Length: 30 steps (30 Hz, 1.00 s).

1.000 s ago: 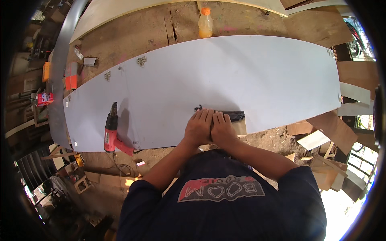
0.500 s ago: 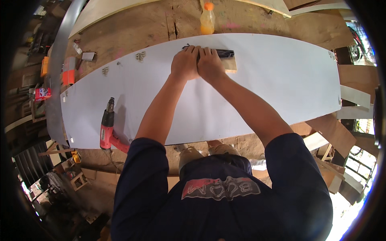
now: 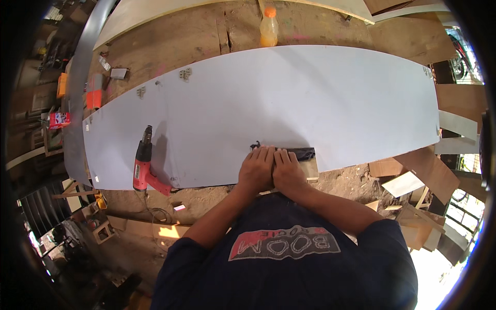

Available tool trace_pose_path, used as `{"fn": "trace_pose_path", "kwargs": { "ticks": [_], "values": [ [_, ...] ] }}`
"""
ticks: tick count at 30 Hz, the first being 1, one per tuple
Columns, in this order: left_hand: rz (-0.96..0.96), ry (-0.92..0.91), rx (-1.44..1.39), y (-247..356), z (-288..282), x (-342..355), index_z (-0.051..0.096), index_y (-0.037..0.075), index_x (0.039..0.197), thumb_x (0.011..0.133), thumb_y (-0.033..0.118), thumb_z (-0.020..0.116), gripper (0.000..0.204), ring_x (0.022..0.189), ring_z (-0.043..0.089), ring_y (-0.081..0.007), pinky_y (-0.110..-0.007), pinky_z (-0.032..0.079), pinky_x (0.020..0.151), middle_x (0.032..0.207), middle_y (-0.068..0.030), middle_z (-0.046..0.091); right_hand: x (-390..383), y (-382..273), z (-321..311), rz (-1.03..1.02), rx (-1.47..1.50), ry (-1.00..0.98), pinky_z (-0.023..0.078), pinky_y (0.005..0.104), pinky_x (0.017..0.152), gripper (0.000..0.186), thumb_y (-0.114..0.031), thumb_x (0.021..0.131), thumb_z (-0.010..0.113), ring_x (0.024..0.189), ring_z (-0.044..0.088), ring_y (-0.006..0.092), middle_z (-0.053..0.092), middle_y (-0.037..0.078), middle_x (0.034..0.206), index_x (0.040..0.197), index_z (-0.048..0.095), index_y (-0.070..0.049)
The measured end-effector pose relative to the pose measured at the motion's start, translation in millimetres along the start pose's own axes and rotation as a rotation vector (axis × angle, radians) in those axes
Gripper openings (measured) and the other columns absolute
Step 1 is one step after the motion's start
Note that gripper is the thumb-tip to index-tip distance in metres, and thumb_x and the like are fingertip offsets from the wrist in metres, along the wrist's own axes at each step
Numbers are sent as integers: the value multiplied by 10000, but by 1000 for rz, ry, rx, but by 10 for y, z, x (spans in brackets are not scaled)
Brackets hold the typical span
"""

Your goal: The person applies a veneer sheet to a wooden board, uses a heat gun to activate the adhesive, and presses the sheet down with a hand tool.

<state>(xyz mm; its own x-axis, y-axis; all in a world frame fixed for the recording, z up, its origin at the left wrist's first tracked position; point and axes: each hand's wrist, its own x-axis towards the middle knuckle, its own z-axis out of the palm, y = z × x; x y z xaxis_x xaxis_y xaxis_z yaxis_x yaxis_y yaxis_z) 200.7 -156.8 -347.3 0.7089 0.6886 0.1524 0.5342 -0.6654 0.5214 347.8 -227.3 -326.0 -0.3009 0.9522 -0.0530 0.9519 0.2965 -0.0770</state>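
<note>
One left hand [image 3: 257, 169] and one right hand [image 3: 288, 171], side by side, hold the wooden block [image 3: 312, 169] at the pale panel [image 3: 367, 103]'s lower edge, centre frame — its black strip [image 3: 305, 153] runs left to right, exposed end beside the right hand.

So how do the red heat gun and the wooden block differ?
The heat gun is red and black; the block is pale wood with a black strip. The heat gun is pistol-shaped; the block looks flat. Left hand and right hand rest on the block, not the heat gun. Both are at the panel's near edge.
</note>
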Motion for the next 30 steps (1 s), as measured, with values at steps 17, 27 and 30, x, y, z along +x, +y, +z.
{"fn": "trace_pose_path", "kwargs": {
  "ticks": [17,27,30],
  "values": [
    [-129,-101,259,-1235,-521,2152,652,106,1264,788,245,786,514,1222,672,-335,-470,571,1030,1276,-116,711,2321,1092,-50,177,-228,1,513,411,944,246,-197,978,632,1197,627,266,684,105,1259,1145,767,-76],
    [59,-182,6,-958,-562,987,411,4,1583,757,203,863,963,1395,547,-433,-479,482,1174,1506,-225,566,1396,283,135,286,-191,20,444,403,1107,518,-217,954,646,1284,579,285,661,100,1332,1418,640,14],
    [101,-302,-180,-1049,-871,444,351,51,1634,821,273,861,986,1484,482,-455,-497,451,1209,1631,-235,482,1156,5,74,361,-72,72,426,411,1135,607,-188,950,644,1292,568,290,641,115,1332,1511,533,16]
  ]
}}
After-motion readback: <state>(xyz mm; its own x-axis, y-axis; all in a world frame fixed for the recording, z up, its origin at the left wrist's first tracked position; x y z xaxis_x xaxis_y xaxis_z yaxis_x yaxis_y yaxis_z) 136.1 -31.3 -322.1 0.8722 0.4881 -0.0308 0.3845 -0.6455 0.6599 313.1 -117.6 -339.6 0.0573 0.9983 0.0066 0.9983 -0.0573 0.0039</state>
